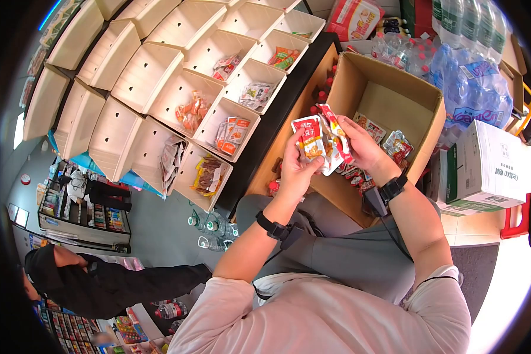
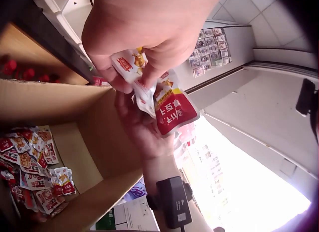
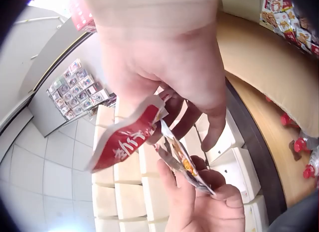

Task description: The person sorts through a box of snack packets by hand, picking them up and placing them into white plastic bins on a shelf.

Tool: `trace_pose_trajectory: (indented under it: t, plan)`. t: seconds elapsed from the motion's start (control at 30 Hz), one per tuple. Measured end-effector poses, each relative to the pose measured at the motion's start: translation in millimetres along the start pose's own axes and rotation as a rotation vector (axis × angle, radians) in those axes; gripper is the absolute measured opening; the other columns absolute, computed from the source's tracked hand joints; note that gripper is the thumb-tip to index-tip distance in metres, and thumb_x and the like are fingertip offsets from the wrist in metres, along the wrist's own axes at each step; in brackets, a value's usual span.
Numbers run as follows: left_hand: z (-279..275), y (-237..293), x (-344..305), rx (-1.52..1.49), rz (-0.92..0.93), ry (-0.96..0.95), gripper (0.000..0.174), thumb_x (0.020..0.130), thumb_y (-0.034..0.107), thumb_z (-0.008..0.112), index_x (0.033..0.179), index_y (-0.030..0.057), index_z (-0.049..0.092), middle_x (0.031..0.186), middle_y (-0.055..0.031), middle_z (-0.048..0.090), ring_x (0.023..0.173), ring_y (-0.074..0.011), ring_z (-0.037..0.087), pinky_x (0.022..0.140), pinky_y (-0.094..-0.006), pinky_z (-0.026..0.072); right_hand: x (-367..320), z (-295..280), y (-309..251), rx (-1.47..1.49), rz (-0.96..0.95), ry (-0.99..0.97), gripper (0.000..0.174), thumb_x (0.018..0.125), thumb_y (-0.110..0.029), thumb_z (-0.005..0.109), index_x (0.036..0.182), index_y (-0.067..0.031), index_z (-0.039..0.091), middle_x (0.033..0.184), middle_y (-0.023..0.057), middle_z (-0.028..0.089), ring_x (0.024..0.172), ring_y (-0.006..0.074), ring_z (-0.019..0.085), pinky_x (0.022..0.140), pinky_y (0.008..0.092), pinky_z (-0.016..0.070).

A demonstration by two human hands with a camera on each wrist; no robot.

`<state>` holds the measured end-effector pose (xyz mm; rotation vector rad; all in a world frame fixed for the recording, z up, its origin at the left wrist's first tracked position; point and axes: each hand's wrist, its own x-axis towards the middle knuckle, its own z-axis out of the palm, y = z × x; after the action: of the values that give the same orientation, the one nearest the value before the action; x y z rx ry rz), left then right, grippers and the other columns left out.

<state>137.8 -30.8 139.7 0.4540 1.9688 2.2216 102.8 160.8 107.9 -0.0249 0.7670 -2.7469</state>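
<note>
In the head view my left hand (image 1: 299, 168) pinches a red and white snack packet (image 1: 310, 137) between thumb and fingers. Close beside it, my right hand (image 1: 366, 147) grips more red and yellow packets (image 1: 336, 138). The left wrist view has a red and white packet (image 2: 174, 112) tilted below the left hand (image 2: 149, 27). In the right wrist view a red packet (image 3: 127, 140) sticks out from the right hand (image 3: 164, 67), and the left hand (image 3: 199, 202) pinches a thin packet seen edge-on (image 3: 185, 162).
An open cardboard box (image 1: 422, 88) holds loose packets (image 1: 369, 127). Left of it rise tiers of white bins (image 1: 150, 76), some with snacks. Wrapped bottles (image 1: 469, 88) and a white and green carton (image 1: 489, 168) stand at right. A person in dark clothes (image 1: 118, 283) is at lower left.
</note>
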Motion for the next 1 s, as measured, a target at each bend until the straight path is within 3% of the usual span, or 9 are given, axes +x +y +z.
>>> trace_pose_trajectory:
  t: [0.13, 0.23, 0.27, 0.4, 0.53, 0.63, 0.83, 0.9, 1.0]
  plan:
    - [0.0, -15.3, 3.4, 0.041, 0.087, -0.028, 0.074, 0.09, -0.009, 0.055, 0.156, 0.0113, 0.027, 0.152, -0.0124, 0.04, 0.136, -0.0234, 0.048, 0.103, -0.0401, 0.0518, 0.0, 6.7, 10.7, -0.244, -0.16, -0.01, 0.026, 0.104, -0.025, 0.059, 0.125, -0.0119, 0.05, 0.11, 0.0076, 0.067, 0.098, 0.0143, 0.067, 0.083, 0.0312, 0.0573]
    - [6.5, -4.1, -4.1, -0.169, -0.199, 0.036, 0.068, 0.093, -0.002, 0.049, 0.156, 0.0115, 0.027, 0.153, -0.0113, 0.039, 0.135, -0.0235, 0.05, 0.103, -0.0418, 0.0516, 6.6, 2.1, 23.8, -0.495, -0.318, 0.046, 0.027, 0.104, -0.023, 0.06, 0.125, -0.011, 0.049, 0.109, 0.0068, 0.064, 0.095, 0.0123, 0.065, 0.08, 0.0291, 0.0554]
    - [-3.0, -13.5, -2.8, -0.323, -0.252, -0.008, 0.062, 0.1, 0.011, 0.049, 0.157, 0.0145, 0.025, 0.152, -0.0098, 0.04, 0.132, -0.023, 0.052, 0.099, -0.044, 0.0542, 11.2, -8.5, 28.5, -0.618, -0.348, 0.038, 0.028, 0.103, -0.021, 0.06, 0.126, -0.0099, 0.047, 0.107, 0.0068, 0.062, 0.094, 0.012, 0.064, 0.078, 0.0284, 0.0538]
    - [12.6, -4.8, -8.0, -0.129, -0.3, 0.028, 0.063, 0.103, 0.024, 0.057, 0.156, 0.0176, 0.023, 0.148, -0.0094, 0.044, 0.128, -0.0223, 0.055, 0.095, -0.046, 0.0559, 5.3, -2.7, 29.3, -0.766, -0.33, 0.049, 0.029, 0.103, -0.018, 0.058, 0.127, -0.0056, 0.045, 0.11, 0.0082, 0.06, 0.102, 0.015, 0.061, 0.086, 0.03, 0.0514]
    - [-7.2, -47.1, -1.1, -0.057, -0.072, 0.097, 0.059, 0.093, 0.001, 0.068, 0.144, 0.0084, 0.039, 0.132, -0.0081, 0.056, 0.123, -0.0193, 0.057, 0.102, -0.034, 0.0503, 10.3, -16.1, 41.4, -1.01, -0.227, -0.061, 0.034, 0.107, -0.027, 0.049, 0.132, -0.005, 0.046, 0.124, 0.0129, 0.055, 0.117, 0.0198, 0.053, 0.102, 0.0353, 0.0426]
    - [-17.5, -31.7, -0.3, -0.114, -0.093, 0.098, 0.059, 0.092, -0.001, 0.068, 0.143, 0.0076, 0.039, 0.132, -0.0087, 0.057, 0.123, -0.0198, 0.058, 0.102, -0.0356, 0.051, 1.7, -4.7, 35.2, -0.623, -0.067, -0.104, 0.039, 0.107, -0.033, 0.047, 0.135, -0.006, 0.046, 0.126, 0.0125, 0.055, 0.114, 0.0209, 0.055, 0.102, 0.034, 0.0425]
    - [-54.0, 107.6, 27.5, -0.06, 0.001, 0.266, 0.059, 0.093, -0.003, 0.062, 0.145, 0.0086, 0.038, 0.133, -0.0141, 0.057, 0.116, -0.0283, 0.064, 0.091, -0.0415, 0.0602, -6.5, -2.2, 3.8, -0.726, -0.159, 0.058, 0.039, 0.107, -0.034, 0.048, 0.136, -0.0085, 0.046, 0.12, 0.0072, 0.055, 0.101, 0.017, 0.058, 0.085, 0.0327, 0.0486]
    - [-79.5, 157.0, 49.9, -0.047, 0.176, 0.237, 0.055, 0.095, -0.001, 0.061, 0.144, 0.0097, 0.039, 0.132, -0.0162, 0.058, 0.115, -0.031, 0.065, 0.086, -0.0399, 0.0629, -9.1, -1.8, -1.4, -0.773, -0.16, 0.103, 0.038, 0.107, -0.033, 0.049, 0.135, -0.0084, 0.047, 0.116, 0.0061, 0.055, 0.096, 0.0162, 0.058, 0.083, 0.0323, 0.0489]
    - [-140.3, 230.3, 98.3, -0.014, 0.253, 0.334, 0.049, 0.098, 0.008, 0.062, 0.142, 0.0052, 0.04, 0.128, -0.0167, 0.061, 0.114, -0.0324, 0.066, 0.091, -0.041, 0.0616, -4.0, -12.9, -0.2, -0.786, -0.143, 0.088, 0.035, 0.106, -0.03, 0.051, 0.134, -0.0106, 0.046, 0.117, 0.0039, 0.053, 0.095, 0.0146, 0.057, 0.081, 0.0304, 0.048]
